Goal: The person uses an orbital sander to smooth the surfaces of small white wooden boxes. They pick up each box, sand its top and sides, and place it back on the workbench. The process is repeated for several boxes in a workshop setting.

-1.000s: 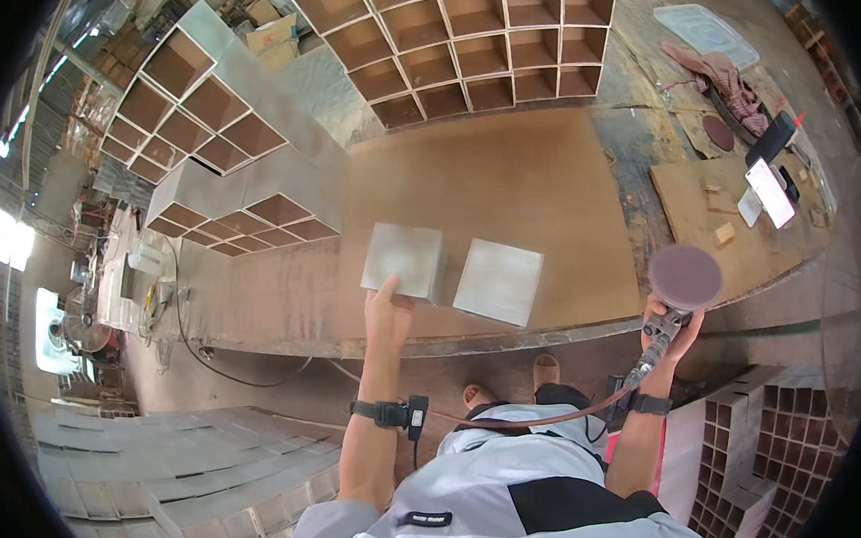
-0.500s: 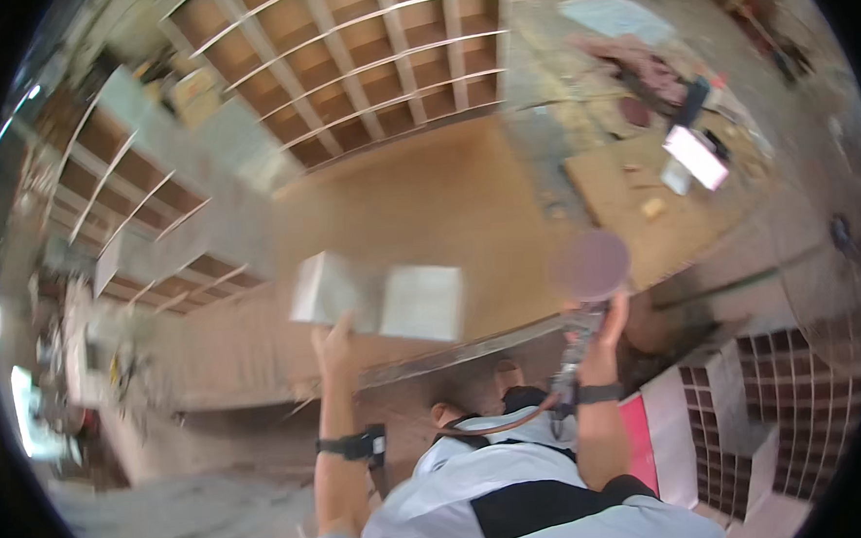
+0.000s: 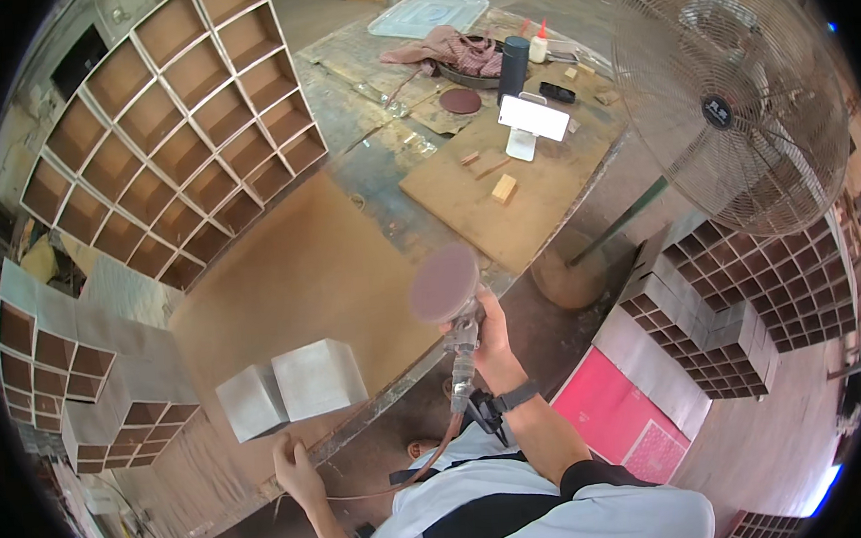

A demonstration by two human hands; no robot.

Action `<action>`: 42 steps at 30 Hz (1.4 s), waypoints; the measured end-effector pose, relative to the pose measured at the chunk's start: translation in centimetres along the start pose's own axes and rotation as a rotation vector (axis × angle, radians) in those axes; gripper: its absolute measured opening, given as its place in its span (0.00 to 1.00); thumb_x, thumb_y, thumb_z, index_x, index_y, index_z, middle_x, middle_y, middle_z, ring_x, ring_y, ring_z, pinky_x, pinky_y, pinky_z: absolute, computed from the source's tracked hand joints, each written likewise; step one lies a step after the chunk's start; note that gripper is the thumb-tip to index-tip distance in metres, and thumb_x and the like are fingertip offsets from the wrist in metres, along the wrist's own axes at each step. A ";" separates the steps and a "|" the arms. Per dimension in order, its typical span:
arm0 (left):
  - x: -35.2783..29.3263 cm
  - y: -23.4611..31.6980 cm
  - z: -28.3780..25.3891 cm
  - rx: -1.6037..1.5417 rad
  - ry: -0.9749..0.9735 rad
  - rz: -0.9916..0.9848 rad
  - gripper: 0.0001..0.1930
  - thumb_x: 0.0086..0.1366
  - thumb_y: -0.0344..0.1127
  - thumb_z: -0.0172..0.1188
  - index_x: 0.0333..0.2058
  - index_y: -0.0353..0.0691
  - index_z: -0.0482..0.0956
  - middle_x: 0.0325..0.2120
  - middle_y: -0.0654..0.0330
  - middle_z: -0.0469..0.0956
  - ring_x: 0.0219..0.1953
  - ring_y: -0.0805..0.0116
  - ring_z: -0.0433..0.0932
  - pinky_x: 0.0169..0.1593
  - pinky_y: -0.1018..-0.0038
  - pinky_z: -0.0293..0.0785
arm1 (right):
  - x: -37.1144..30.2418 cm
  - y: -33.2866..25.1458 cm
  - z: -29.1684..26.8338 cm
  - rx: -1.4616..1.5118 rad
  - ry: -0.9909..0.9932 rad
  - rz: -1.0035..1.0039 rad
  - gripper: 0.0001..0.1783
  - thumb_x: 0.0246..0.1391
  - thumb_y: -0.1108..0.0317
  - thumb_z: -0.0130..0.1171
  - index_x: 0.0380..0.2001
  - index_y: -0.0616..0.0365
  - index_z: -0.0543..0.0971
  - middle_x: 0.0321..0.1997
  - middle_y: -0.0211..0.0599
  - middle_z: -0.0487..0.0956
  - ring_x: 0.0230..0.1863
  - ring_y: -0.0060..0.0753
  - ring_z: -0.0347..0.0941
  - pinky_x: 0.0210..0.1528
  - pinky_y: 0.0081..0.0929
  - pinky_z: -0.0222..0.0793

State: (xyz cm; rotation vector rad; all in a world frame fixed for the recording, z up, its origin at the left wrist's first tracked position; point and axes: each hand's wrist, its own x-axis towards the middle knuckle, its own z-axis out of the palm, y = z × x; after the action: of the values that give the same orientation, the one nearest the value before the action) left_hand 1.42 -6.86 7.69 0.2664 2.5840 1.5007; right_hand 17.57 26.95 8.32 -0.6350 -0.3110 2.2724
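Note:
My right hand (image 3: 492, 334) grips an air-powered disc sander (image 3: 462, 353). Its round purple-brown sanding disc (image 3: 444, 283) tilts up toward me above the bench edge. A brown hose (image 3: 438, 459) runs from the sander's lower end past my body to the left. Two pale grey-white boxes stand side by side on the bench: a left box (image 3: 251, 403) and a right box (image 3: 319, 380). Just below the left box, my left hand (image 3: 299, 473) holds nothing, its fingers loosely bent and apart.
A brown board (image 3: 284, 267) covers the bench top. Divided shelf units stand at the far left (image 3: 180, 136) and near left (image 3: 55, 352). A phone on a stand (image 3: 532, 122), a bottle (image 3: 513, 70) and a spare disc (image 3: 460, 101) lie farther back. A large fan (image 3: 733, 97) stands at right.
The view has swung to the right, bringing the fan into sight. My left hand, previously at the left box's lower edge, is now below it and apart. My right hand still holds the sander.

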 end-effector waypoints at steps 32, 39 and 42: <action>-5.7 16.9 7.7 -0.259 -0.882 0.024 0.16 0.67 0.38 0.57 0.44 0.29 0.70 0.17 0.63 0.73 0.16 0.75 0.72 0.20 0.77 0.67 | -9.6 6.1 2.9 -0.331 -0.399 0.361 0.35 0.64 0.36 0.46 0.52 0.60 0.75 0.45 0.48 0.80 0.43 0.38 0.79 0.37 0.28 0.77; -6.1 14.8 8.4 -0.220 -0.802 0.029 0.25 0.67 0.44 0.59 0.49 0.24 0.68 0.18 0.57 0.76 0.17 0.68 0.77 0.21 0.73 0.72 | -11.2 5.6 5.0 -0.428 -0.032 0.262 0.27 0.60 0.47 0.61 0.44 0.65 0.76 0.26 0.39 0.78 0.14 0.29 0.70 0.12 0.27 0.65; -5.7 14.6 9.0 -0.151 -0.764 0.075 0.23 0.65 0.41 0.57 0.48 0.24 0.69 0.18 0.52 0.78 0.20 0.61 0.80 0.25 0.68 0.74 | -10.7 5.4 6.4 -0.490 -0.062 0.256 0.21 0.62 0.57 0.58 0.46 0.66 0.76 0.37 0.43 0.81 0.34 0.33 0.77 0.35 0.29 0.74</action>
State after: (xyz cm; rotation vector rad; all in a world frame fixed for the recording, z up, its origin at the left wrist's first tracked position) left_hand 10.01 6.56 16.14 0.7522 1.8650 1.2653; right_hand 17.39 15.35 15.33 -0.8928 -0.8787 2.4778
